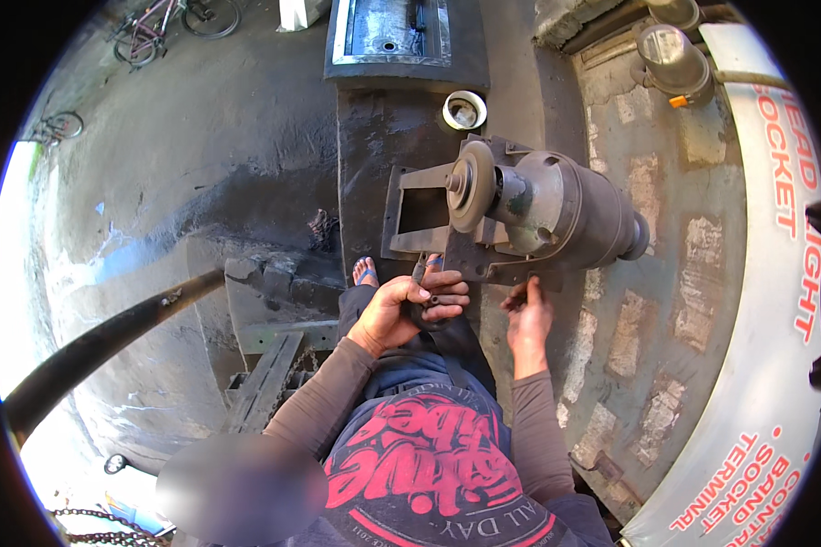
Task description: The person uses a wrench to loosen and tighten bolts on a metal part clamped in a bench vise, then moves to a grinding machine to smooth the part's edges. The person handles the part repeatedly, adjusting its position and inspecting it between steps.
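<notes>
In front of me stands a motor-driven grinder (593,210) with a thick round wheel (472,187) on its shaft. It is bolted to a rusty steel frame (397,210). My left hand (409,305) is closed around a dark metal part, just short of the frame's near edge. Part of its dark curved body (424,321) shows below the fingers, and a narrow end points up past the thumb. At the near right edge of the frame is my right hand (529,321), its fingertips bent together against the base. What those fingertips grip, if anything, is hidden.
Beyond the grinder sit a white bucket (465,110) and a metal basin (389,46). A patched wall (643,301) and a lettered banner (730,401) run along the right. A thick curved pipe (109,342) and steel rails (266,383) lie at left, bicycles (141,41) far off.
</notes>
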Demonstrator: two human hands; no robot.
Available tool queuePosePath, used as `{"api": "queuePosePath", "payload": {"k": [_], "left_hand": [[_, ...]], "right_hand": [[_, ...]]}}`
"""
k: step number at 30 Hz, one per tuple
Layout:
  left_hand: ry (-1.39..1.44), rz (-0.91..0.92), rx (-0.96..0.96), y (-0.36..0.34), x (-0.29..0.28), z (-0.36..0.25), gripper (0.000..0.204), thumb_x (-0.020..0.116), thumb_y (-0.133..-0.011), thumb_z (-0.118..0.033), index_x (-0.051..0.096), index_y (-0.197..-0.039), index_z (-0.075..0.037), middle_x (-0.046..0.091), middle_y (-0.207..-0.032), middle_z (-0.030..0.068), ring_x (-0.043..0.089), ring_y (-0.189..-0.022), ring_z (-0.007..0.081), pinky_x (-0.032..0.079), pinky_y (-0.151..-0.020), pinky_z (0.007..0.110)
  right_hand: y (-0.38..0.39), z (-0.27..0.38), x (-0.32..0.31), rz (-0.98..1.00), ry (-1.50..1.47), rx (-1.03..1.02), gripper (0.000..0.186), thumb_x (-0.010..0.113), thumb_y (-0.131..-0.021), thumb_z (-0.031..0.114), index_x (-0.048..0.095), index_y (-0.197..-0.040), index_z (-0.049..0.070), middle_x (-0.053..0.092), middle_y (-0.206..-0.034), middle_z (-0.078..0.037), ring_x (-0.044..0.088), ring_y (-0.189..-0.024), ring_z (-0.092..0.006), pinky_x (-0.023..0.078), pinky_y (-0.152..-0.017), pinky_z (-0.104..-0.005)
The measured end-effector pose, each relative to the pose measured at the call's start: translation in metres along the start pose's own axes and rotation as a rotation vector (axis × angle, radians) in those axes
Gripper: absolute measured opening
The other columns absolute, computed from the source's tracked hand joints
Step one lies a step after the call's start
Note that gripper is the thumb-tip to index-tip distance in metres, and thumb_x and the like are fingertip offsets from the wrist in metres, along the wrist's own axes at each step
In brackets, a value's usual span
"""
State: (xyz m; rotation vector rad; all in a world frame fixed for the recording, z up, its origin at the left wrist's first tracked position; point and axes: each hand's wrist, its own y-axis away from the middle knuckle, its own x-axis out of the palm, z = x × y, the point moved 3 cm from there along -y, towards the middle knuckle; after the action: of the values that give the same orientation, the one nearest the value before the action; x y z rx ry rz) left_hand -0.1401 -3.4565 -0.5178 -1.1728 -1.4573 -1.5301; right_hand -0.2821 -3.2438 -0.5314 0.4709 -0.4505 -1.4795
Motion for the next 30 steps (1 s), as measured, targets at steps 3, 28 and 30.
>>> {"api": "queuePosePath", "payload": {"k": [3,28,30], "left_hand": [[0.078,0.053,-0.061,0.012,0.016,0.003,0.079,0.057,-0.076,-0.013,0.038,-0.147,0.016,0.045,-0.152,0.0289,0.05,-0.139,0.0423,0.044,-0.117,0.047],[-0.541,0.264,-0.904,0.037,0.115,0.398,0.097,0.066,-0.072,-0.021,0.031,-0.16,-0.003,0.038,-0.162,0.0181,0.038,-0.148,0.0321,0.028,-0.124,0.045],[-0.575,0.247,-1.054,0.059,0.104,0.463,0.095,0.066,-0.072,-0.022,0.033,-0.16,-0.005,0.04,-0.161,0.0174,0.041,-0.146,0.0318,0.03,-0.122,0.045]], "right_hand": [[-0.045,-0.015,-0.006,0.06,-0.307,-0.012,0.019,0.062,-0.105,0.026,0.064,-0.101,0.008,0.062,-0.079,-0.004,0.058,-0.066,-0.0182,0.051,-0.065,-0.0357],[0.308,-0.002,-0.31,-0.116,0.874,-0.818,0.03,0.056,-0.086,0.01,0.067,-0.111,-0.001,0.061,-0.119,-0.014,0.063,-0.107,-0.0334,0.055,-0.09,-0.0411],[0.343,-0.038,-0.362,-0.245,0.838,-0.772,0.028,0.059,-0.085,0.009,0.064,-0.11,-0.002,0.06,-0.118,-0.015,0.063,-0.105,-0.0339,0.055,-0.087,-0.042]]}}
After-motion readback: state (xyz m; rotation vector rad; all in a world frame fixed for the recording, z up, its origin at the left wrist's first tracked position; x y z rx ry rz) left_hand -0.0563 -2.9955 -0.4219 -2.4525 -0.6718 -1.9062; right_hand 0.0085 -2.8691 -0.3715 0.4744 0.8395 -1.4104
